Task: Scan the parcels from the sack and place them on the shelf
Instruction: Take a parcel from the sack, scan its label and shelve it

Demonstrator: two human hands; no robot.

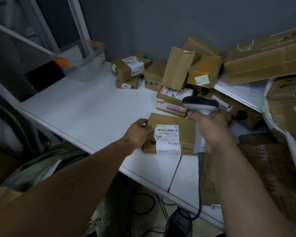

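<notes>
— So where is the parcel [167, 134]?
— At the near edge of the white surface [85, 108], with its barcode label facing up. The left hand [140, 132] grips its left end, thumb on top and fingers curled round the side
— And the right hand [212, 132]?
— Wrapped round the grip of a grey scanner [201, 106]. The scanner's head sits just above the parcel's far right corner, and its cable [201, 177] drops past the front edge toward the floor
— What lies behind?
— A heap of brown boxes [178, 72] crowds the back right corner against the grey wall [143, 23]. Some lean on each other and several carry labels. Left of the heap two smaller boxes are stacked, the lower one marked 2207 [126, 85]. A large carton [266, 62] lies tilted across the right side, above a white-wrapped packet [243, 93]
— Further left?
— A clear plastic bin [87, 65] with orange clips stands at the back left, well apart from the parcel. Below the surface on the left, a greenish sack [41, 166] slumps, and more cardboard [272, 168] fills the lower right
</notes>
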